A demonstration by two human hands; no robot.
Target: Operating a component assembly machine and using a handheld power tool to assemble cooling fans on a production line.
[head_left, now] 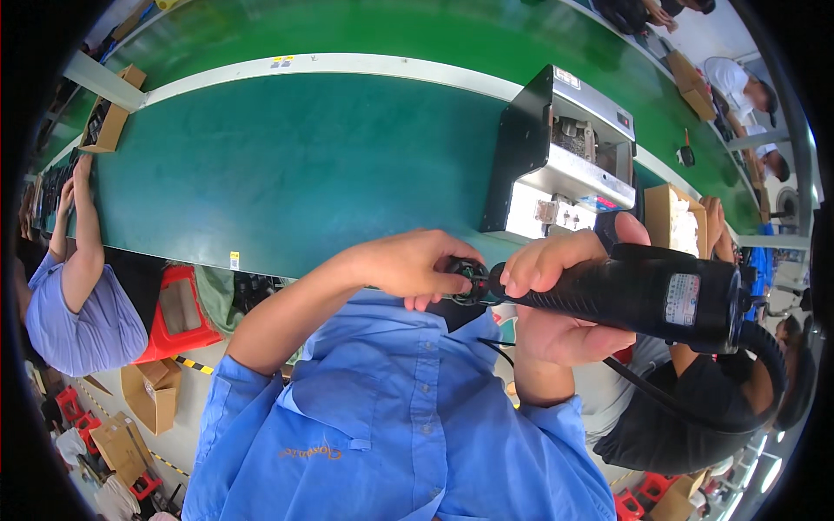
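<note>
My left hand is closed round a small dark round part with some coloured wiring showing inside it. A black electric screwdriver lies level in the grip of my right hand. Its narrow end points left and meets, or nearly meets, the dark part; my fingers and the nose of the tool hide the exact contact. From the screwdriver's rear end a thick black cable bends down. Both hands are in front of my chest, at the near edge of the green workbench.
A metal-and-black bench machine stands just beyond my right hand. To its right is a cardboard box with white contents. Another box is at the bench's far left, near a person in blue. A red stool stands left.
</note>
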